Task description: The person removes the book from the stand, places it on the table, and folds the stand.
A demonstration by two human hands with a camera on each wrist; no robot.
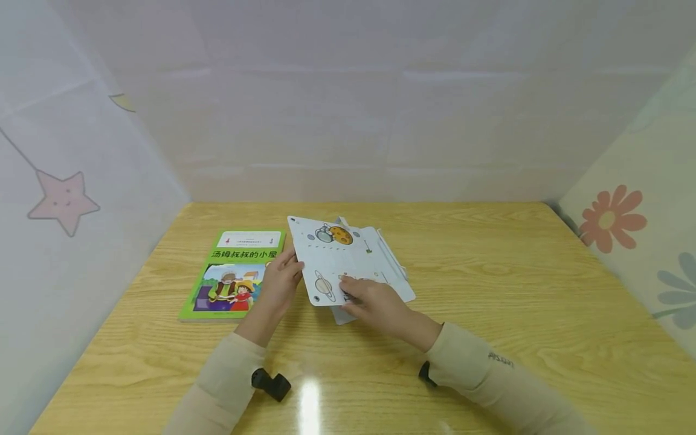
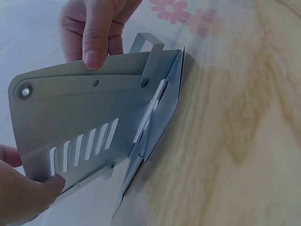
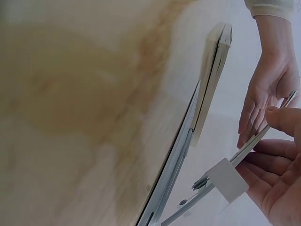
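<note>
A white metal book stand (image 1: pixel 328 257), printed with planets and an astronaut, is held tilted above the table by both hands. My left hand (image 1: pixel 281 279) grips its left edge. My right hand (image 1: pixel 380 305) pinches the near edge, thumb on the printed face and fingers behind. In the left wrist view the grey back panel (image 2: pixel 70 108) shows a row of slots, rivets and a bent bracket (image 2: pixel 153 61). A second plate (image 2: pixel 164 106) angles away from it, with a wire rod (image 2: pixel 150 110) between the two. Much of the lower plate is hidden in the head view.
To the left on the wooden table (image 1: pixel 489 272) lies a green-bordered picture book (image 1: pixel 198 311), close beside my left wrist. White cloth walls (image 1: pixel 370 121) with star and flower prints enclose the back and sides. A black wrist device (image 1: pixel 272 385) is on my left sleeve.
</note>
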